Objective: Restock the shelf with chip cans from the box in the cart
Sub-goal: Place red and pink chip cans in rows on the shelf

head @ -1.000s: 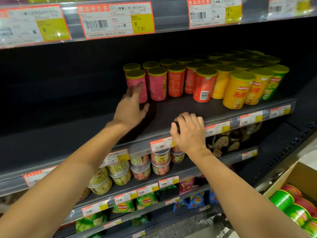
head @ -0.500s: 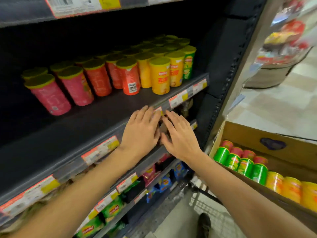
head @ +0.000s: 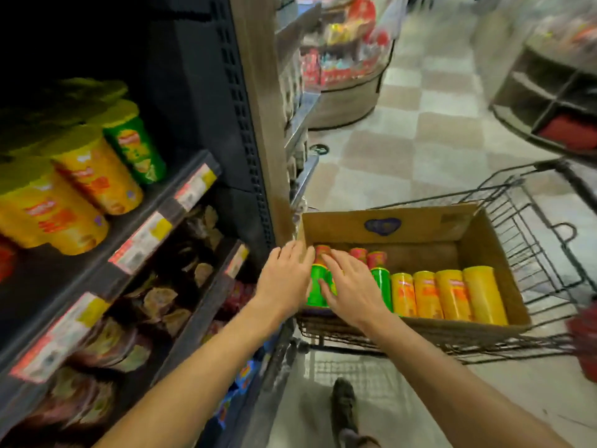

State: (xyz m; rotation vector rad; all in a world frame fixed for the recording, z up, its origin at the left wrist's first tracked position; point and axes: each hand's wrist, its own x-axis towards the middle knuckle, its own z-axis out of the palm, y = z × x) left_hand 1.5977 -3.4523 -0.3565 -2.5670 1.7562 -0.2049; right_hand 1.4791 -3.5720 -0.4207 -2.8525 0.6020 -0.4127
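A cardboard box (head: 429, 221) sits in a black wire cart (head: 536, 253). Inside lie green chip cans (head: 382, 286), several yellow cans (head: 452, 295) and red cans (head: 376, 258) behind them. My left hand (head: 284, 276) hovers at the box's left edge, fingers spread, beside the leftmost green can (head: 315, 292). My right hand (head: 350, 286) lies flat over the green cans, fingers apart, holding nothing that I can see. On the dark shelf (head: 155, 202) at the left stand yellow cans (head: 93, 173) and a green can (head: 135, 147).
Lower shelves (head: 206, 286) hold snack bags. A wooden shelf end post (head: 261, 124) stands between the shelf and the cart. Round display stands (head: 349, 69) sit across the tiled aisle. My shoe (head: 344, 405) is on the floor below the cart.
The view has swung right from the shelf to the cart. Both hands left the shelf edge and moved down over the green cans in the box.
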